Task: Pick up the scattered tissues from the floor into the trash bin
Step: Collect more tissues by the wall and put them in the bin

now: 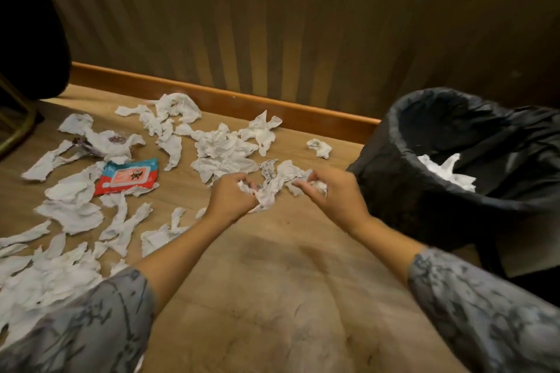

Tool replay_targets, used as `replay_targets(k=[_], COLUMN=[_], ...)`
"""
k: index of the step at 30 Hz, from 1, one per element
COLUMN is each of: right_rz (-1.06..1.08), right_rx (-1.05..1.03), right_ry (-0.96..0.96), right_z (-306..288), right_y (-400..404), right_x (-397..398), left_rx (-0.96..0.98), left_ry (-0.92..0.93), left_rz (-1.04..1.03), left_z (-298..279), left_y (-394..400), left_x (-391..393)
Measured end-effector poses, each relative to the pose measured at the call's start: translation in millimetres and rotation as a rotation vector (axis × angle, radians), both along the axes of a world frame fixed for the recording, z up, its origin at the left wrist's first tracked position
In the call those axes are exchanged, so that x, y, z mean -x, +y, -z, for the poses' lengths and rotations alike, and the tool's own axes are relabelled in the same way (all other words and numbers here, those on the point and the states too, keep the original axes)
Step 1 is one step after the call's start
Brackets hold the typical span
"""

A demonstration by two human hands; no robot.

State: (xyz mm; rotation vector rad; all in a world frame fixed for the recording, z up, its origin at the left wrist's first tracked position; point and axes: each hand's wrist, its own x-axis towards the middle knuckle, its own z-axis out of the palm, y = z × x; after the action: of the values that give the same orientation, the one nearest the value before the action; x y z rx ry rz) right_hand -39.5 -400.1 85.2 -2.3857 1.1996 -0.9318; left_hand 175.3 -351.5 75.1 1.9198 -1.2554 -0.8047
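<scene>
Most tissues (69,209) are still strewn over the floor (272,281) toward its left edge. My left hand (231,197) and right hand (331,191) each clamp a crumpled wad mid-floor. The trash bin (403,191) at right holds only a few.

A dim, warm-lit corner where wood-look floor meets a ribbed wall.

The light brown wood-grain plank floor (272,297) runs back to an orange-brown wooden skirting board (212,97) at its far edge. Above it rises a tan wall of vertical ribbed panels (303,24). At the floor's far left corner stands dark furniture (27,24) on a brass-coloured metal frame (18,127).
</scene>
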Motion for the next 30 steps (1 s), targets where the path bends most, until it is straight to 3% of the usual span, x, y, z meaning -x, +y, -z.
replay_targets(k=[5, 9, 11, 15, 18, 20, 23, 27, 30], right_rz=[-0.145, 0.022, 0.194, 0.494, 0.69, 0.771, 0.794, 0.846, 0.742], right_rx=[0.275, 0.383, 0.33, 0.125, -0.004, -0.099, -0.227, -0.173, -0.138], right_ry=[0.218, 0.233, 0.075, -0.337, -0.535, -0.599, -0.626, -0.595, -0.543], right_z=[-87, -134, -140, -126, -117, -113, -104, -104, -113], right_y=[-30, -50, -51, -48, -49, -48, -53, -62, -61], right_x=[59, 112, 135, 166, 179, 185, 191, 186, 162], left_rx=[0.077, 0.246, 0.247, 0.195, 0.206, 0.18, 0.137, 0.225, 0.303], left_ry=[-0.072, -0.168, -0.064, 0.38, 0.544, 0.517, 0.277, 0.203, 0.179], left_rz=[0.21, 0.312, 0.327, 0.283, 0.232, 0.254, 0.278, 0.248, 0.213], left_z=[-86, -137, -151, -158, -163, -159, -138, -123, -123], left_y=[-34, -62, -80, -105, -115, -120, -124, -120, -114], left_x=[52, 111, 144, 212, 257, 279, 289, 262, 228])
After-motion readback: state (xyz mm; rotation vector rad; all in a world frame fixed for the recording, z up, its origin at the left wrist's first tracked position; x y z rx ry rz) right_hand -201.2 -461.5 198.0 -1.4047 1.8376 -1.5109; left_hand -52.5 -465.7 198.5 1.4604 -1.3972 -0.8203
